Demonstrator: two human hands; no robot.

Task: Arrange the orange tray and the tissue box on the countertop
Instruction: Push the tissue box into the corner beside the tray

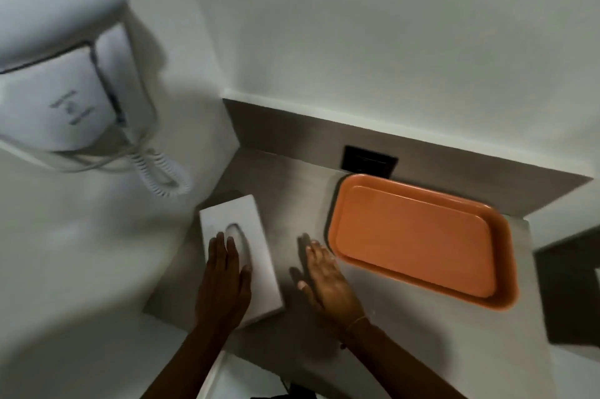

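- Left hand (227, 281) of mine lies flat on top of the white tissue box (240, 255), palm down, fingers straight and together, reaching up to the oval slot; it presses rather than grips, nothing is clasped.
- Right hand (324, 281) of mine is spread flat with the fingers loose, in the gap between the tissue box and the orange tray (418, 242), holding nothing; whether the palm rests on the surface or hangs just over it I cannot tell.
- A thin band sits on my right wrist.
- The tissue box lies lengthwise at the left end of the grey countertop (302, 191), close to the side wall.
- The orange tray lies flat at the right, near the back upstand, its inside bare, its near left corner just beside my right fingertips (313, 244).
- A dark wall plate (368, 160) is set in the upstand behind the tray.
- A white wall-mounted hair dryer (65, 80) with a coiled cord (159, 171) hangs on the left wall.
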